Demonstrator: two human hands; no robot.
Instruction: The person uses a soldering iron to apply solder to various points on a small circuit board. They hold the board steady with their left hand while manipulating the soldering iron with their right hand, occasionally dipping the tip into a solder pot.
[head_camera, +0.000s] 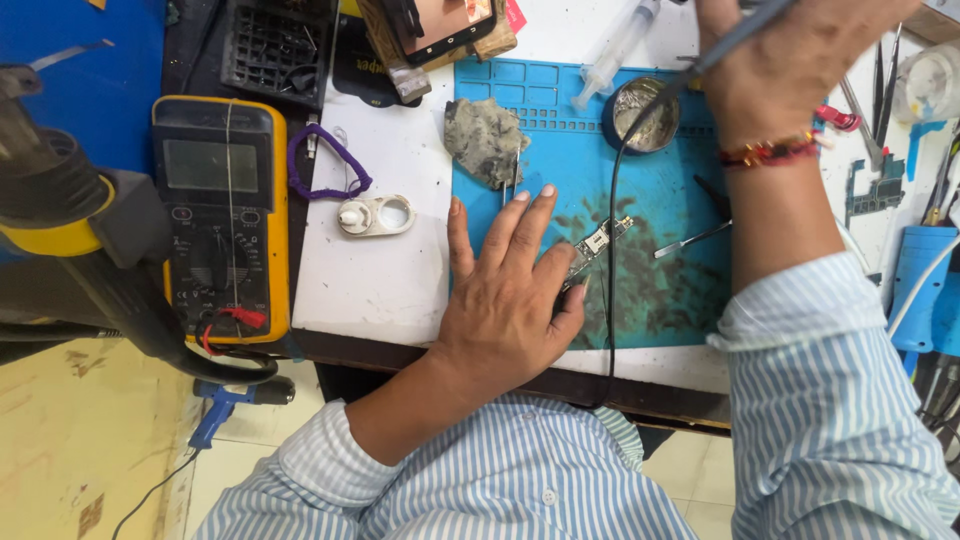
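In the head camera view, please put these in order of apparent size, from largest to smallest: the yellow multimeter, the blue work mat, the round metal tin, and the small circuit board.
1. Blue silicone work mat.
2. Yellow-cased multimeter.
3. Round metal tin.
4. Small green circuit board, which looks nearly as large as the tin; the left hand partly covers it, so the last two are unsure.

A white workbench (385, 275) carries a blue silicone mat (690, 320) — smeared dark in the middle — beside a yellow multimeter (222, 215). Directly on the bench lie a purple cord loop (330, 165) and a white ring-shaped part (377, 215) — on the mat, a small circuit board (598, 243), grey putty (485, 140) and a round tin (643, 113).
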